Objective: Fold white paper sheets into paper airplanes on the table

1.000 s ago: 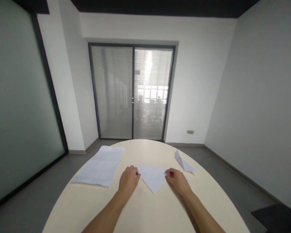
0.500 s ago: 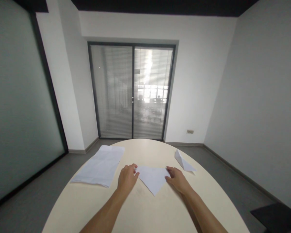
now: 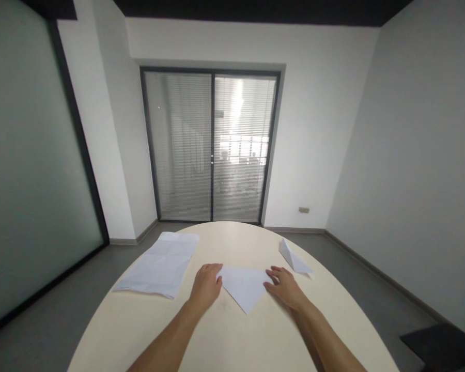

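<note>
A white sheet of paper (image 3: 245, 287), folded into a triangle with one point facing me, lies flat on the table between both hands. At its left corner is my left hand (image 3: 206, 285), fingers bent over the edge and thumb close beside them. My right hand (image 3: 285, 287) has the opposite corner between thumb and fingers, the other fingers slightly apart. The hands cover both corners, so the exact finger contact is partly hidden.
A stack of white paper (image 3: 158, 268) lies to the left on the round cream table (image 3: 232, 341). Toward the right edge stands a folded paper piece (image 3: 293, 260), partly raised. Behind the table is a glass door with blinds (image 3: 178, 155).
My left fingers have shifted slightly right and flattened over the paper's left corner. My right fingers have spread a little; the paper has barely moved.
</note>
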